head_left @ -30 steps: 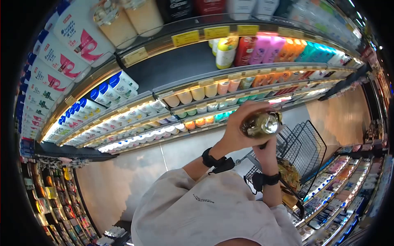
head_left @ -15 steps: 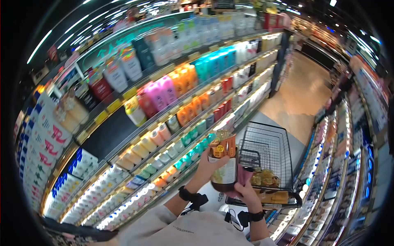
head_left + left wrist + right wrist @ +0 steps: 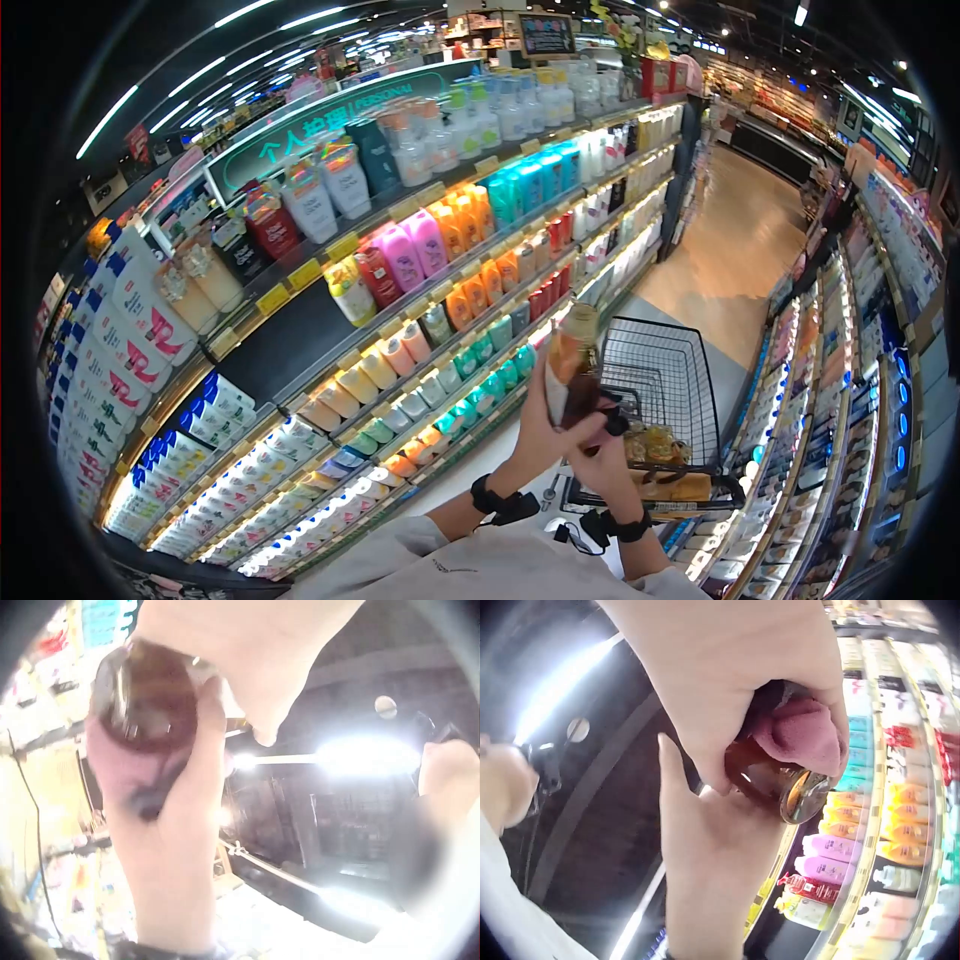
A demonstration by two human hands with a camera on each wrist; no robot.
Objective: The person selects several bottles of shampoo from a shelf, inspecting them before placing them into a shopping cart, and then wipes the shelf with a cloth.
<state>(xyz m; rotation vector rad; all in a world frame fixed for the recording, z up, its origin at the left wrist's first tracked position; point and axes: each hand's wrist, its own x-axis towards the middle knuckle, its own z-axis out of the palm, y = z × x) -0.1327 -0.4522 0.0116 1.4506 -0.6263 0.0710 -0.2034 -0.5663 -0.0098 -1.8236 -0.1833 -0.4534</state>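
In the head view a glass bottle (image 3: 574, 350) with a pale top and reddish-brown lower part leans upward in front of me. My left hand (image 3: 540, 440) grips its side. Close under the base, my right hand (image 3: 598, 468) holds a folded pink cloth (image 3: 802, 735) and a small black object (image 3: 617, 421). The cloth lies against the bottle near its base in the right wrist view; the black object's kind cannot be told. From the left wrist view, the round brown base (image 3: 154, 697) shows between both hands, with the right thumb beside it.
Beyond my hands stands a black wire shopping cart (image 3: 655, 335) with several golden-wrapped packages (image 3: 655, 445) and a tan box (image 3: 668, 487) near its handle. Shelves of bottles (image 3: 405, 255) run along the left, more shelves (image 3: 800, 430) along the right. A tan floor aisle (image 3: 735, 230) leads ahead.
The head view has risen from looking down to along the aisle. The bottle went from end-on, to label facing me, to tilted away with its base nearer me. The right hand moved in under the base.
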